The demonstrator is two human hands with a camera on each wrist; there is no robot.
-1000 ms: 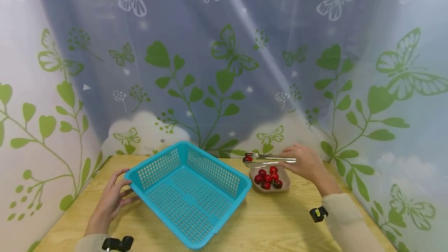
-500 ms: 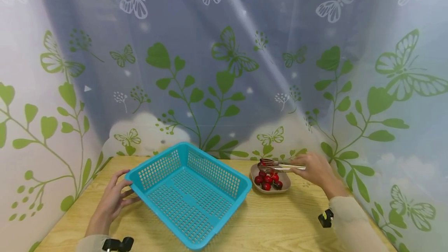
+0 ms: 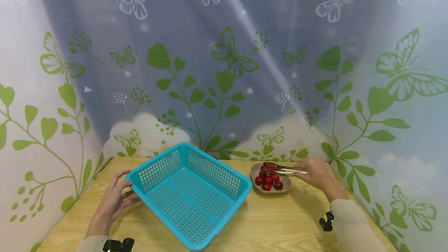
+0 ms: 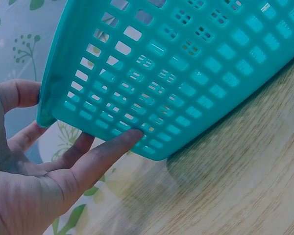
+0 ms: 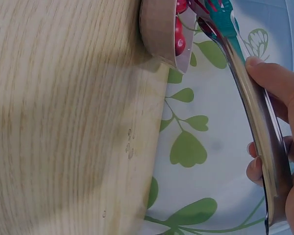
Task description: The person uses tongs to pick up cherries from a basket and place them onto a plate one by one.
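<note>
A blue plastic basket (image 3: 189, 195) with a grid of holes stands at the middle left, nothing inside it. My left hand (image 3: 109, 201) holds its left corner, fingers at the rim and thumb (image 4: 108, 156) against the perforated outer wall. At the right, my right hand (image 3: 316, 176) grips metal tongs (image 3: 288, 170) by their arms. The tongs' slotted heads (image 3: 269, 166) are over the back of a small beige dish (image 3: 287, 184), overlapping dark red cherries (image 3: 267, 179). In the right wrist view, the tongs (image 5: 259, 127) slant toward the dish (image 5: 157, 29).
Everything is on a pale wooden table (image 3: 273, 221). A curtain (image 3: 231, 100) printed with leaves and butterflies hangs right behind it and along both sides. The dish stands near the table's back edge, just right of the basket.
My right hand has carried the tongs, with a cherry between their heads, from beside the basket rightward and down into the dish. My left hand and the basket have stayed put.
</note>
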